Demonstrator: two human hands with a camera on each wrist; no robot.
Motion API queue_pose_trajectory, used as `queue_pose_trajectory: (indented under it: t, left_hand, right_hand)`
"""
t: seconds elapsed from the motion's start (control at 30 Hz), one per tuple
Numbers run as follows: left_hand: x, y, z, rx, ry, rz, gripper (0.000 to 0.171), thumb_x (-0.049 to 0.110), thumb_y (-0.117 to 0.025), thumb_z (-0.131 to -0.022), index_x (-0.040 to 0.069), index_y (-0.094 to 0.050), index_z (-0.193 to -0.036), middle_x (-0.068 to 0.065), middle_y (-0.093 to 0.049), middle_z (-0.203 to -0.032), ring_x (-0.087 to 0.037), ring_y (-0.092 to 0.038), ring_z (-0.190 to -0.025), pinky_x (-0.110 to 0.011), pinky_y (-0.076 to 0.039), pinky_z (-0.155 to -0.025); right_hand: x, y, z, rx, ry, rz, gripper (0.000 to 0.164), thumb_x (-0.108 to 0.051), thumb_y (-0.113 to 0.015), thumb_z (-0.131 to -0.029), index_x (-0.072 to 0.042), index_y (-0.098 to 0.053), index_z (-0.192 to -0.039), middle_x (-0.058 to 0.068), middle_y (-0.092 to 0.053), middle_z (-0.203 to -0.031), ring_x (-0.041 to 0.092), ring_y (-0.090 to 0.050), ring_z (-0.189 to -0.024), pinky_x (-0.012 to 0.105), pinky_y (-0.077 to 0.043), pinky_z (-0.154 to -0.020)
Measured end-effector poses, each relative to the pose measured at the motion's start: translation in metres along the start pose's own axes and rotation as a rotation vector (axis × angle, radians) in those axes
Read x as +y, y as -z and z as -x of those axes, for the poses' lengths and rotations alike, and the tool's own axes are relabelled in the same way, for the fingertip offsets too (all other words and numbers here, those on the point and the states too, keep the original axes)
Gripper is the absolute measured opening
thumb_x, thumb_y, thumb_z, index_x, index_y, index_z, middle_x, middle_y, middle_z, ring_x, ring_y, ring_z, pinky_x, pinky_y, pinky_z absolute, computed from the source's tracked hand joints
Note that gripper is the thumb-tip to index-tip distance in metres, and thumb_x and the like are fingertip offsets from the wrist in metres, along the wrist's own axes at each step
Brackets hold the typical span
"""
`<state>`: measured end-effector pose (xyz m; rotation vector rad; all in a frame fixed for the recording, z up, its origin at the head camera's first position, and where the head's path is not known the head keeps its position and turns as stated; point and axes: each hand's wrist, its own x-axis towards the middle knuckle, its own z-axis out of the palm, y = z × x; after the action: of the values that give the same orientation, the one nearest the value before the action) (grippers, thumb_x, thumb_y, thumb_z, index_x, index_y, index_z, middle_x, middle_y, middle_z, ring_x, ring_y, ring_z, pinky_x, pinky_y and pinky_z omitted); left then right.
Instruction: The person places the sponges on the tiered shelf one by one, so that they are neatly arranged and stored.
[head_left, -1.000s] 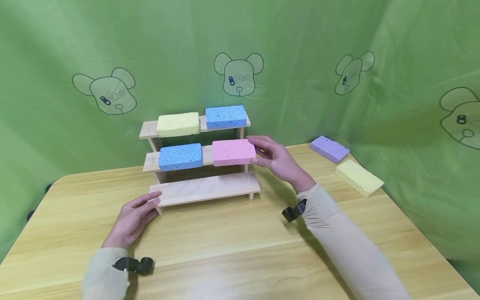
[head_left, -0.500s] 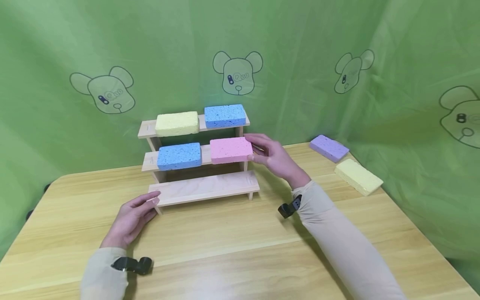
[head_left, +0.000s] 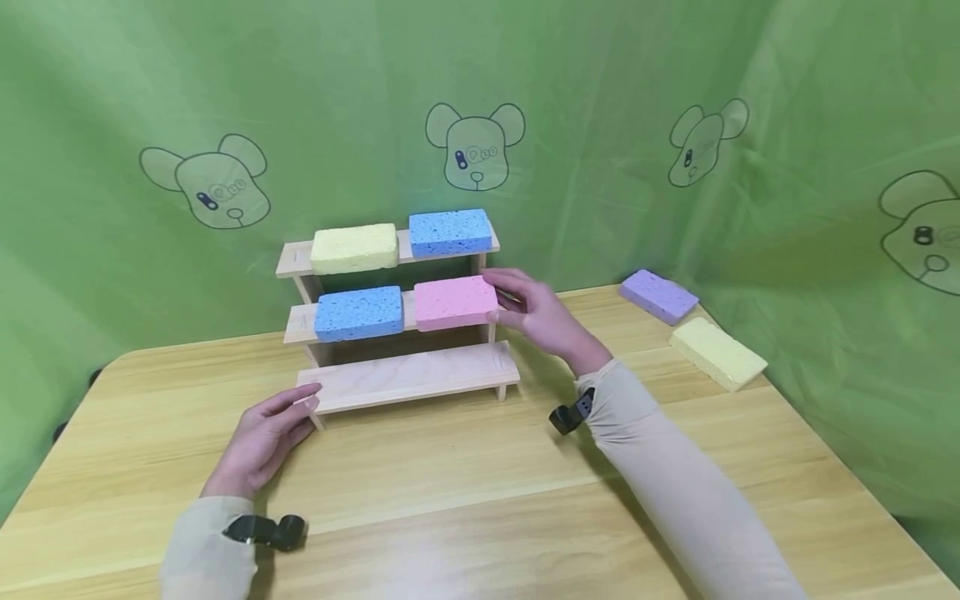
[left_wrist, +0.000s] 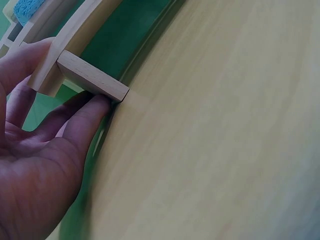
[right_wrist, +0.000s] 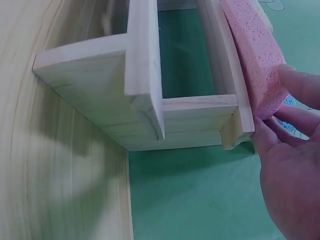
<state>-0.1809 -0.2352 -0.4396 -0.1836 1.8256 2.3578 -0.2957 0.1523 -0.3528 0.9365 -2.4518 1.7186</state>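
A three-step wooden display rack (head_left: 408, 382) stands on the table. My left hand (head_left: 258, 437) grips the left end of its lowest step, fingertips at the board and the side leg (left_wrist: 92, 75) in the left wrist view. My right hand (head_left: 543, 317) holds the right end of a pink sponge (head_left: 453, 303) over the right part of the middle step. In the right wrist view the pink sponge (right_wrist: 257, 55) lies along that step's board, with thumb and fingers at its near end. A blue sponge (head_left: 358, 313) lies to its left on the same step.
On the top step lie a pale yellow sponge (head_left: 355, 248) and another blue sponge (head_left: 450, 232). A purple sponge (head_left: 658, 297) and a second yellow sponge (head_left: 717, 353) rest at the table's right edge. Green cloth (head_left: 585, 167) hangs behind the table (head_left: 465, 492).
My right hand has moved slightly left along the middle step, taking the pink sponge closer to the blue one. The left hand has kept its place on the rack.
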Motion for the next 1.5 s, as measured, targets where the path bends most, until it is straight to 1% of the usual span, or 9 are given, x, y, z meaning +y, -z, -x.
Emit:
queue_pose_trajectory:
  t: [0.23, 0.53, 0.63, 0.77, 0.9, 0.97, 1.13, 1.27, 1.5]
  left_hand:
    - [-0.001, 0.0, 0.0, 0.005, 0.003, 0.003, 0.019, 0.007, -0.066, -0.095, 0.016, -0.076, -0.109, 0.007, -0.06, -0.12, -0.01, -0.062, -0.107, -0.028, -0.051, -0.095]
    - [0.0, 0.0, 0.0, -0.001, 0.008, 0.007, 0.019, 0.007, -0.065, -0.095, 0.016, -0.076, -0.107, 0.007, -0.06, -0.12, -0.009, -0.062, -0.107, -0.027, -0.051, -0.095]
    - [0.0, -0.001, 0.0, 0.001, 0.016, -0.001, 0.018, 0.008, -0.066, -0.095, 0.016, -0.075, -0.109, 0.006, -0.058, -0.123, -0.009, -0.061, -0.108, -0.028, -0.051, -0.096]
    - [0.001, -0.002, 0.0, -0.001, 0.018, -0.003, 0.018, 0.008, -0.066, -0.095, 0.016, -0.076, -0.108, 0.005, -0.057, -0.123, -0.009, -0.061, -0.108, -0.028, -0.05, -0.096]
    - [0.0, -0.001, 0.0, -0.002, 0.008, 0.008, 0.019, 0.006, -0.066, -0.095, 0.016, -0.076, -0.107, 0.007, -0.059, -0.12, -0.009, -0.062, -0.106, -0.028, -0.051, -0.095]
    - [0.0, 0.0, 0.0, -0.003, 0.006, 0.012, 0.019, 0.006, -0.066, -0.095, 0.016, -0.076, -0.108, 0.007, -0.06, -0.12, -0.009, -0.062, -0.106, -0.028, -0.051, -0.095]
    - [0.0, 0.001, 0.0, -0.006, 0.009, 0.019, 0.02, 0.006, -0.066, -0.095, 0.015, -0.076, -0.11, 0.007, -0.058, -0.122, -0.01, -0.062, -0.107, -0.028, -0.051, -0.095]
    - [0.0, 0.001, 0.0, -0.008, 0.011, 0.03, 0.02, 0.005, -0.066, -0.094, 0.015, -0.076, -0.108, 0.007, -0.059, -0.121, -0.01, -0.062, -0.106, -0.028, -0.05, -0.096]
    - [0.001, 0.001, 0.001, -0.017, 0.009, 0.049, 0.02, 0.003, -0.064, -0.095, 0.015, -0.076, -0.106, 0.007, -0.062, -0.118, -0.011, -0.063, -0.106, -0.029, -0.05, -0.096]
  right_hand:
    - [0.0, 0.002, 0.0, 0.003, -0.02, -0.003, 0.057, 0.002, -0.067, -0.09, 0.009, -0.044, -0.141, 0.019, -0.038, -0.149, 0.033, -0.042, -0.134, 0.039, -0.035, -0.112]
    - [0.002, 0.003, 0.002, 0.004, -0.014, -0.042, 0.062, 0.003, -0.069, -0.087, 0.009, -0.042, -0.142, 0.018, -0.036, -0.15, 0.03, -0.04, -0.135, 0.031, -0.033, -0.112]
    - [0.003, 0.007, 0.006, 0.014, -0.002, -0.058, 0.063, 0.002, -0.07, -0.087, 0.01, -0.041, -0.143, 0.017, -0.037, -0.149, 0.031, -0.039, -0.136, 0.032, -0.032, -0.113]
    - [0.002, 0.012, 0.012, 0.023, 0.022, -0.055, 0.062, 0.003, -0.07, -0.087, 0.009, -0.042, -0.142, 0.016, -0.037, -0.149, 0.031, -0.038, -0.136, 0.033, -0.031, -0.114]
    - [-0.001, 0.017, 0.018, 0.021, 0.029, -0.033, 0.06, 0.003, -0.068, -0.089, 0.007, -0.042, -0.143, 0.016, -0.038, -0.149, 0.026, -0.035, -0.138, 0.032, -0.031, -0.114]
    - [-0.002, 0.02, 0.022, 0.021, 0.027, -0.032, 0.059, 0.004, -0.067, -0.09, 0.007, -0.041, -0.143, 0.018, -0.037, -0.149, 0.028, -0.035, -0.138, 0.033, -0.03, -0.114]
    - [-0.005, 0.029, 0.033, 0.037, 0.018, -0.033, 0.056, 0.003, -0.064, -0.092, 0.009, -0.041, -0.143, 0.021, -0.039, -0.146, 0.034, -0.036, -0.137, 0.036, -0.031, -0.115]
    - [-0.006, 0.037, 0.043, 0.052, 0.002, -0.01, 0.051, 0.002, -0.061, -0.095, 0.009, -0.042, -0.142, 0.023, -0.04, -0.145, 0.038, -0.036, -0.136, 0.04, -0.031, -0.115]
    - [-0.004, 0.052, 0.062, 0.082, -0.042, 0.047, 0.048, 0.0, -0.058, -0.097, 0.007, -0.042, -0.142, 0.02, -0.044, -0.143, 0.035, -0.039, -0.135, 0.043, -0.032, -0.113]
